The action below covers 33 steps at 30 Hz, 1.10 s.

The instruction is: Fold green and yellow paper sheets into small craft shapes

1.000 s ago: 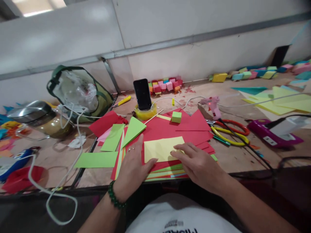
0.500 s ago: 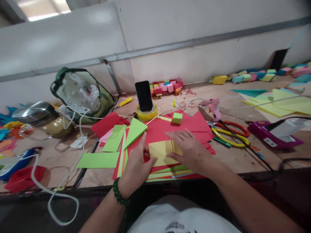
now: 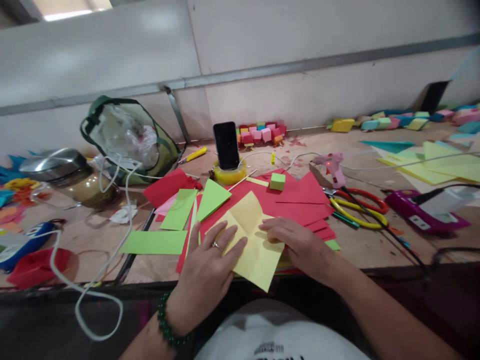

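Observation:
A yellow sheet of paper [image 3: 258,252] lies turned cornerwise and unfolded before me, with crease lines crossing its middle. My left hand [image 3: 210,265] rests over its left side, fingers spread, a ring on one finger. On the right edge, my right hand [image 3: 296,240] has its fingers curled around the paper; the thumb is mostly hidden. Beneath are red paper sheets [image 3: 296,207]. A folded green paper triangle [image 3: 212,199] lies just beyond my left hand, and a small green paper cube [image 3: 277,182] stands beyond my right.
A phone [image 3: 226,145] leans upright in a yellow tape roll [image 3: 229,175]. To the right are a pink glue gun [image 3: 332,167], scissors [image 3: 360,212] and a purple power strip [image 3: 423,212] with cables. A glass jar [image 3: 86,185] and a bag [image 3: 131,135] stand left.
The folded yellow paper has been opened out and turned cornerwise. My left hand has spread over its left side, while the right hand's fingers have curled at its right edge.

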Tool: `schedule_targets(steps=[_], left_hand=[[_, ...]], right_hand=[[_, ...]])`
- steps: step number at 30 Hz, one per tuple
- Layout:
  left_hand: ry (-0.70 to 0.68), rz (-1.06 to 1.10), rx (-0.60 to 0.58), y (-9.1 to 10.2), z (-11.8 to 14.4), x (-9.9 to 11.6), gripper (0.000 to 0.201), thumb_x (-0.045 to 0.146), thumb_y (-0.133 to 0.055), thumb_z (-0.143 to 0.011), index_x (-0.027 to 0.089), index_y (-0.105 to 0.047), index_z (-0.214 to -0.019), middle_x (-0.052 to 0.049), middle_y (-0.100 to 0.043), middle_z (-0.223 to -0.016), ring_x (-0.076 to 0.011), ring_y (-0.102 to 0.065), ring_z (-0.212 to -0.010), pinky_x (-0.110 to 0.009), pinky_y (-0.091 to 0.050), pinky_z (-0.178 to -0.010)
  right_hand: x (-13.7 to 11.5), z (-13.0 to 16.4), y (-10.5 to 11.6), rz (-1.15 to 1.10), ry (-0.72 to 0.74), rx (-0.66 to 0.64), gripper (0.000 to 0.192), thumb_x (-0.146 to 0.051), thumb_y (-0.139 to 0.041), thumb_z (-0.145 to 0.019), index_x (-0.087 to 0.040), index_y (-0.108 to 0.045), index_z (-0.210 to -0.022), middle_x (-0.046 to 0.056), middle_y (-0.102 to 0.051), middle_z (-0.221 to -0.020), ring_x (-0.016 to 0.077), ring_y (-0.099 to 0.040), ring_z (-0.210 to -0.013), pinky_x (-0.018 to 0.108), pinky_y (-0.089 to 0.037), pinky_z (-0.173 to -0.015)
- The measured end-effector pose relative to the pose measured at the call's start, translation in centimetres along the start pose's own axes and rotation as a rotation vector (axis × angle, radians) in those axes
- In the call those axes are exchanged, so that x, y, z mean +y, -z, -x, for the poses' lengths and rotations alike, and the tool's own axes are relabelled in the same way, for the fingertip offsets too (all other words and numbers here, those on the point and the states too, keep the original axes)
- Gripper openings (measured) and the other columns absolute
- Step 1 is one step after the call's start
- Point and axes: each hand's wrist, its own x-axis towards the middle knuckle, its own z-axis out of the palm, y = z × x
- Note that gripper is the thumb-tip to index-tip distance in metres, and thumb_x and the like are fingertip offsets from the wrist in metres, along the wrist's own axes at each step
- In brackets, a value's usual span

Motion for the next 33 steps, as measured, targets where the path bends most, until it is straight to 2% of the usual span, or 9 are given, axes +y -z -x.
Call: schedule_targets(steps=[6,11,16,19,21,23,27,30,33], left_hand=[[-0.031,-0.010,-0.035,-1.1,-0.1,-0.3,0.020,0.008,-0.051,-0.084,0.019,-0.064,-0.093,0.000,-0.066,-0.077,-0.0197,-0.059,-0.087,-0.048,-0.022,-0.107],[-0.012,0.124,-0.188,-0.2,-0.6,0.2,0.026,0.008,-0.052,-0.077,0.022,-0.063,-0.095,-0.003,-0.066,-0.088,-0.0206,-0.058,-0.088,-0.050,-0.032,-0.102],[0.142,0.359,-0.271,-0.9,-1.0,-1.8,0.070,-0.006,-0.041,-0.054,0.021,-0.058,-0.117,-0.007,-0.067,-0.111,-0.0236,-0.058,-0.104,-0.045,-0.043,-0.095],[0.352,0.544,-0.224,-1.9,-1.4,-2.8,0.056,0.000,-0.046,-0.067,0.020,-0.059,-0.117,-0.006,-0.070,-0.103,-0.0215,-0.063,-0.095,-0.037,-0.050,-0.086],[0.486,0.661,-0.190,-2.6,-1.8,-3.0,0.046,0.011,-0.051,-0.078,0.018,-0.054,-0.123,-0.004,-0.070,-0.087,-0.0185,-0.065,-0.082,-0.032,-0.052,-0.077],[0.558,0.689,-0.147,-3.3,-2.1,-3.0,0.054,0.018,-0.053,-0.083,0.017,-0.041,-0.136,0.000,-0.066,-0.076,-0.0159,-0.063,-0.071,-0.029,-0.053,-0.070],[0.471,0.353,-0.004,-4.3,-2.1,-2.1,0.070,0.014,-0.055,-0.082,0.022,-0.025,-0.146,-0.007,-0.061,-0.101,-0.0183,-0.060,-0.082,-0.035,-0.051,-0.078],[0.241,0.119,0.013,-4.3,-2.0,-0.7,0.054,0.008,-0.047,-0.085,0.027,-0.045,-0.136,-0.014,-0.050,-0.122,-0.0242,-0.054,-0.101,-0.043,-0.047,-0.087],[0.019,0.063,-0.121,-3.8,-1.7,0.4,0.037,0.011,-0.049,-0.086,0.029,-0.063,-0.116,-0.013,-0.052,-0.122,-0.0275,-0.051,-0.104,-0.046,-0.048,-0.085]], right_hand=[[-1.2,0.6,0.0,0.098,-0.036,-0.070,0.052,0.002,-0.046,-0.065,-0.016,-0.056,-0.112,0.014,-0.061,-0.123,0.0274,-0.049,-0.122,0.049,-0.041,-0.100],[-2.0,1.6,0.3,-0.075,-0.031,-0.057,0.029,-0.005,-0.051,-0.073,-0.017,-0.061,-0.097,0.013,-0.068,-0.104,0.0240,-0.061,-0.099,0.039,-0.052,-0.081],[-0.8,2.7,0.2,-0.384,-0.294,-0.017,0.026,-0.005,-0.050,-0.075,-0.020,-0.061,-0.094,0.010,-0.069,-0.104,0.0230,-0.064,-0.103,0.037,-0.052,-0.086],[-0.6,2.7,0.1,-0.345,-0.523,0.036,0.017,-0.017,-0.055,-0.080,-0.020,-0.062,-0.095,0.006,-0.071,-0.094,0.0220,-0.068,-0.087,0.033,-0.056,-0.073],[-0.6,2.4,-0.2,-0.208,-0.660,0.124,0.031,-0.028,-0.059,-0.081,-0.020,-0.058,-0.111,0.006,-0.070,-0.095,0.0210,-0.068,-0.075,0.031,-0.056,-0.063],[-0.6,2.2,-0.6,-0.004,-0.704,0.208,0.055,-0.032,-0.062,-0.080,-0.017,-0.047,-0.130,0.010,-0.069,-0.101,0.0224,-0.067,-0.072,0.034,-0.056,-0.062],[-0.8,1.8,-1.0,0.344,-0.582,0.285,0.074,-0.029,-0.061,-0.081,-0.014,-0.026,-0.145,0.018,-0.060,-0.118,0.0303,-0.065,-0.092,0.042,-0.057,-0.069],[-1.0,1.5,-0.7,0.475,-0.373,0.209,0.051,-0.019,-0.056,-0.085,-0.019,-0.045,-0.135,0.019,-0.050,-0.133,0.0334,-0.055,-0.112,0.048,-0.054,-0.083],[-0.6,1.6,0.0,0.418,-0.011,0.042,0.028,-0.010,-0.051,-0.087,-0.020,-0.065,-0.110,0.014,-0.056,-0.129,0.0305,-0.049,-0.121,0.050,-0.047,-0.097]])
